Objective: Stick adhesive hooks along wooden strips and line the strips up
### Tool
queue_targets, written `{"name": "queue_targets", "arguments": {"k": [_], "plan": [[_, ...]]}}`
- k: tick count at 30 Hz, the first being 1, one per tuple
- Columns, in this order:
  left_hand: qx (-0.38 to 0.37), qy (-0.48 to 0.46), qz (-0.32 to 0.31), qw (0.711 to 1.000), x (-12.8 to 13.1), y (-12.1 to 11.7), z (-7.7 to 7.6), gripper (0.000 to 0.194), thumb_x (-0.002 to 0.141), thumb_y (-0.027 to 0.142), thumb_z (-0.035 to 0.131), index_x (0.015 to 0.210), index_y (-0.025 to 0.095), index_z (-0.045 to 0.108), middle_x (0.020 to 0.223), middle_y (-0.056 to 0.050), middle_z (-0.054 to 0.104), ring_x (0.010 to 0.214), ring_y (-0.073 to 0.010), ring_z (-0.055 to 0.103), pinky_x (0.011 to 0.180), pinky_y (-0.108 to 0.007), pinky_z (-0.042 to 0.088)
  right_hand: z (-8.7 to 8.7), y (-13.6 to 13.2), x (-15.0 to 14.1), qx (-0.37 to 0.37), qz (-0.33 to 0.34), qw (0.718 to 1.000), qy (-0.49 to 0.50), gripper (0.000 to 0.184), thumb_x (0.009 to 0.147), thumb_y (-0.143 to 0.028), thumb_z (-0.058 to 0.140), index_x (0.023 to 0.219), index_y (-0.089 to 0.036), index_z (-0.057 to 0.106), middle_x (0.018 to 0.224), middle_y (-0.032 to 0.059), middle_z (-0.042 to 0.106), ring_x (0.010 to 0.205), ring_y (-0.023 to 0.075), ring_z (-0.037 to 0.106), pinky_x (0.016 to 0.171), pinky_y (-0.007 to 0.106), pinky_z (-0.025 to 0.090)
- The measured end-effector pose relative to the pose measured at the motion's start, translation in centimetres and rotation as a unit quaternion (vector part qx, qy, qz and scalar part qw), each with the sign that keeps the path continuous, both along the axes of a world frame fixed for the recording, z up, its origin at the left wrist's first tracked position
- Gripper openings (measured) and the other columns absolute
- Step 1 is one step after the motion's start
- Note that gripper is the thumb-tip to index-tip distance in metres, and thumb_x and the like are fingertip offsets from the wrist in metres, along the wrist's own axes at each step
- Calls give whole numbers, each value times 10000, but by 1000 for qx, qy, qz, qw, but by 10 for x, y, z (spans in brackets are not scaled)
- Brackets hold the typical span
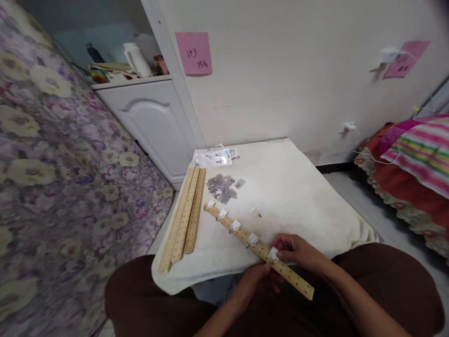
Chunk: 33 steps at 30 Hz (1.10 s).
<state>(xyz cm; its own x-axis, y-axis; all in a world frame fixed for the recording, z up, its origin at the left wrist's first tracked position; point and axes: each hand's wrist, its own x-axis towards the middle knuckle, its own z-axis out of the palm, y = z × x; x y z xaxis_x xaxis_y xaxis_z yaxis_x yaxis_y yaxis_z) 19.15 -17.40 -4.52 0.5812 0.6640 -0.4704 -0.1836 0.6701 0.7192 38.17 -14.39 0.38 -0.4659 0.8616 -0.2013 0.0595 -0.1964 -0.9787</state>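
Being pinched by the fingers of the right hand (293, 249) is a white tag (273, 254) on a perforated wooden strip (261, 250), slanted over the near edge of the bench (277, 178). Below, the strip is met by the left hand (257, 279), whose finger closure cannot be told. Beyond, small clear packets (221, 187) are heaped beside other wooden strips (184, 217).
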Motion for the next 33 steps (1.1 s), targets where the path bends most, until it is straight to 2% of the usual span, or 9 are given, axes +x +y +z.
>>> {"name": "queue_targets", "arguments": {"k": [12,16,22,33], "plan": [[-97,-25,17,995,1,4,-3,531,733,603,584,889,98,640,773,-75,670,554,-123,588,541,-233,377,-2,0,0,45,-1,995,-84,128,756,-249,607,860,-182,641,699,-14,582,640,124,502,589,233,363],[-98,-14,34,994,5,4,-2,495,766,566,573,905,94,630,742,-76,664,559,-120,578,541,-226,367,-1,-1,0,52,-4,994,-100,130,747,-240,605,858,-180,636,690,-15,580,631,124,493,584,233,359],[-74,-1,75,994,11,1,-3,475,736,520,625,921,83,610,683,-68,651,514,-111,544,509,-223,339,3,-1,-3,55,-10,992,-114,136,730,-184,574,851,-166,635,699,-14,601,641,129,509,600,237,376],[-63,1,81,995,12,0,2,468,722,513,637,902,81,621,679,-73,650,526,-126,550,513,-239,342,1,-1,-3,39,-15,995,-90,113,739,-247,606,830,-190,640,717,0,634,682,156,560,609,248,407]]}}
